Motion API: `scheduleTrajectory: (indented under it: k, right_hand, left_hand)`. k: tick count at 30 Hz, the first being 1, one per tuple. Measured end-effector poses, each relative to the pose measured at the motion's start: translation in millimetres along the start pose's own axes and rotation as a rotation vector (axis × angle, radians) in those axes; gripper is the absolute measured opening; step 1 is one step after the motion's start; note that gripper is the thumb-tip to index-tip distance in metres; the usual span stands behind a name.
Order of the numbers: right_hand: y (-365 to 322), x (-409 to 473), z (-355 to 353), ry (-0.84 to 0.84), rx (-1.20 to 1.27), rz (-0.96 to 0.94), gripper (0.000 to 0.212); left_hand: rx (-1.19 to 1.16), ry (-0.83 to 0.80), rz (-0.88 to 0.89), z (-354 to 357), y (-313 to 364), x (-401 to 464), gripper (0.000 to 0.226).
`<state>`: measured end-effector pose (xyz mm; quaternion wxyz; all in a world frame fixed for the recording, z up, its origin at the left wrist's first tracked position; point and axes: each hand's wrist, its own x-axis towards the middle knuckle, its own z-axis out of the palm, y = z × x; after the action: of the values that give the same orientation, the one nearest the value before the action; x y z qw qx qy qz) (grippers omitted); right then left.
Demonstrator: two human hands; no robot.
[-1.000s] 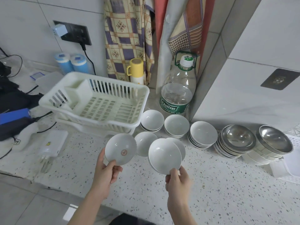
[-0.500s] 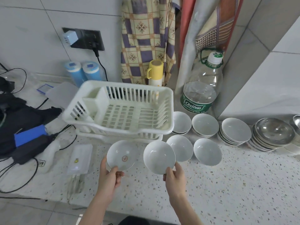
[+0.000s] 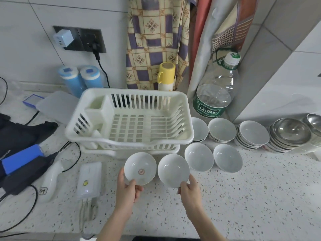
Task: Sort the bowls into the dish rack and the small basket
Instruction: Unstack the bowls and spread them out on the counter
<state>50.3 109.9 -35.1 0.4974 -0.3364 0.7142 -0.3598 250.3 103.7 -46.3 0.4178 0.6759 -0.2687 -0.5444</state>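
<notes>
My left hand (image 3: 127, 190) pinches the near rim of a white bowl with a red mark inside (image 3: 140, 168). My right hand (image 3: 190, 190) pinches the rim of a plain white bowl (image 3: 173, 170). Both bowls are held tilted just in front of the white dish rack (image 3: 173, 138), which has nothing in it. Two more white bowls (image 3: 198, 159) (image 3: 227, 160) sit on the counter to the right. Behind them stand stacks of white bowls (image 3: 222, 129) (image 3: 252, 133) and a stack of steel bowls (image 3: 291, 132). No small basket is in view.
A large Cestbon water bottle (image 3: 214, 100) and a yellow flask (image 3: 166, 75) stand behind the rack. Left of the rack lie a white power bank (image 3: 89, 180), cables, a blue pack (image 3: 20, 158) and dark gear. Two blue tubs (image 3: 79, 79) stand by the wall.
The view has swung left, so the rack now lies straight ahead. Both hands have carried their bowls left and closer together, toward the rack's front edge.
</notes>
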Motion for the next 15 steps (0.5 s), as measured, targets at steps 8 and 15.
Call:
scheduleTrajectory:
  k: [8, 15]
  right_hand:
    - [1.8, 6.9, 6.6, 0.002, -0.001, 0.008, 0.053]
    - [3.1, 7.9, 10.6, -0.002, -0.02, -0.004, 0.054]
  left_hand:
    - [-0.005, -0.005, 0.016, -0.3, 2.6, 5.2, 0.059]
    - [-0.013, -0.002, 0.018, -5.7, -0.6, 5.6, 0.058]
